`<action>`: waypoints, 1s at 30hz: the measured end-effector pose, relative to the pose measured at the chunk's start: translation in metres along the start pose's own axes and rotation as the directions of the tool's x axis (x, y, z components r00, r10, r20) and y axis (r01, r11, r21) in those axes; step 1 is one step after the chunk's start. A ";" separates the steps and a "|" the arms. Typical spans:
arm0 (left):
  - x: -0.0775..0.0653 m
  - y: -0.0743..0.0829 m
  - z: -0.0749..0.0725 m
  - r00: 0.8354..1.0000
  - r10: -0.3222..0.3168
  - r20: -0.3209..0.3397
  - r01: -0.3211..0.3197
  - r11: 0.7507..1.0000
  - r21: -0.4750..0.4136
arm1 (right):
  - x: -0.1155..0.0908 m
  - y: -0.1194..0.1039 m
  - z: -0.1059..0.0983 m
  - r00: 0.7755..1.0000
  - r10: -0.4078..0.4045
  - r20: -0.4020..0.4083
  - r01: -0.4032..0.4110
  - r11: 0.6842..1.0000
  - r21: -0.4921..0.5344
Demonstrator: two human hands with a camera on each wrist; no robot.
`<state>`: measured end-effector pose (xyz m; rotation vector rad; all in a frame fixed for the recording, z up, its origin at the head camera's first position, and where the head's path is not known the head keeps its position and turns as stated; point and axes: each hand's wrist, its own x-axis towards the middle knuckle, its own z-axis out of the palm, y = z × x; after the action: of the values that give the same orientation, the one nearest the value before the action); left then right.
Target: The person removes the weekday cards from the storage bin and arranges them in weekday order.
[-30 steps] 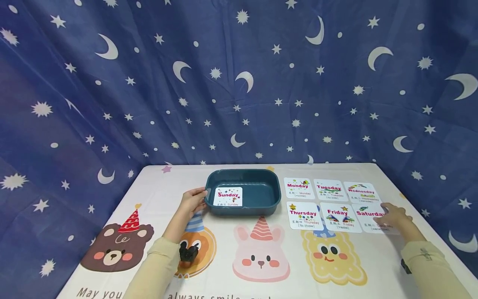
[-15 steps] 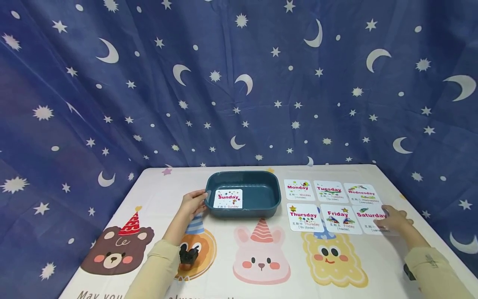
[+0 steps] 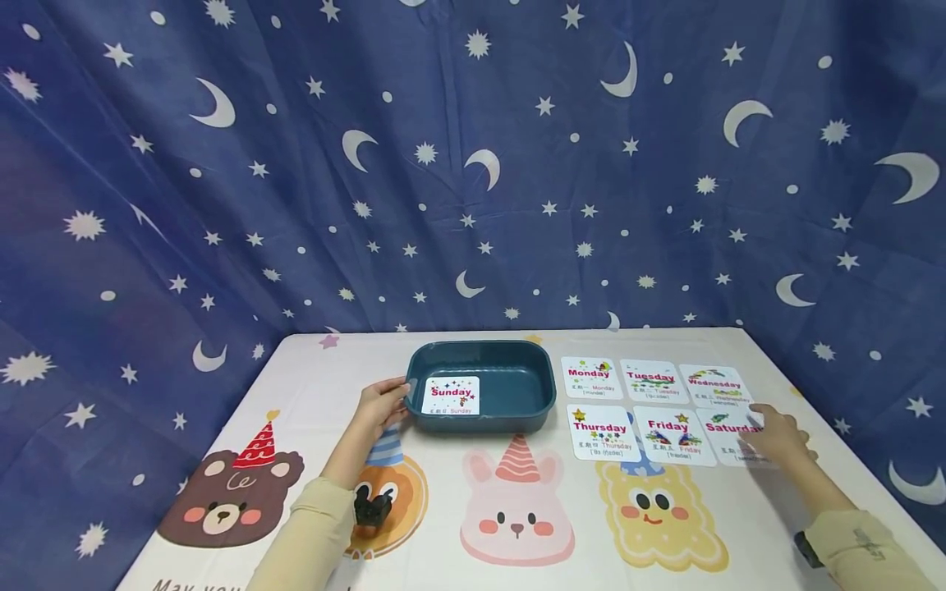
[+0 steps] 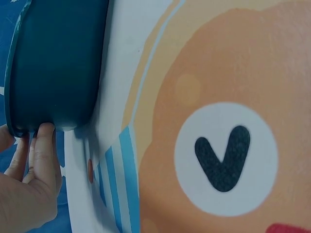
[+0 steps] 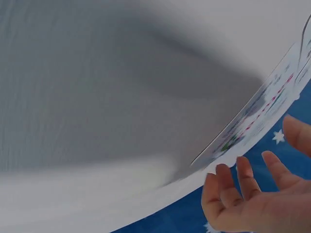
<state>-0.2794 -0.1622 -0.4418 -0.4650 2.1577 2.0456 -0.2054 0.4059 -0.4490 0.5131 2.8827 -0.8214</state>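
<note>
A dark teal plastic basin point(image 3: 517, 423) stands at the back middle of the table, with a white Sunday card point(image 3: 451, 396) inside at its left. My left hand point(image 3: 379, 410) holds the basin's left end; in the left wrist view, fingertips touch the outer wall point(image 4: 58, 58) and the thumb is partly cut off. Over the right edge of the Saturday card point(image 3: 732, 435) is my right hand point(image 3: 782, 441), covering part of it. The right wrist view shows those fingers point(image 5: 246, 182) loosely bent with nothing between them, apart from the flat card point(image 5: 248, 121).
Beside the basin, cards lie in two rows: Monday point(image 3: 591, 378), Tuesday point(image 3: 654, 383) and Wednesday point(image 3: 714, 387) behind, Thursday point(image 3: 603, 433) and Friday point(image 3: 674, 436) with Saturday in front. A printed tablecloth point(image 3: 443, 517) covers the table. A starry blue curtain point(image 3: 443, 271) surrounds the back and sides.
My right forearm has shifted down and slightly right, while its hand stays at the Saturday card. The left hand keeps its hold on the basin. The head view has tilted slightly.
</note>
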 end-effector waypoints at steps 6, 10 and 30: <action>-0.001 -0.001 0.000 1.000 -0.009 -0.001 0.009 1.000 -0.001 | -0.009 -0.017 0.007 0.990 -0.071 -0.125 0.070 0.997 -0.013; 0.000 -0.001 0.000 1.000 0.002 -0.001 -0.002 1.000 -0.016 | -0.011 -0.024 0.013 0.966 -0.168 -0.197 0.174 0.985 0.012; 0.001 -0.001 0.000 1.000 0.008 0.006 -0.008 0.999 -0.041 | -0.025 -0.099 0.042 0.895 -0.324 -0.307 0.390 0.902 0.186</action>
<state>-0.2803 -0.1623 -0.4426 -0.4552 2.1216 2.0963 -0.2162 0.2973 -0.4312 0.1056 3.2014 -1.2633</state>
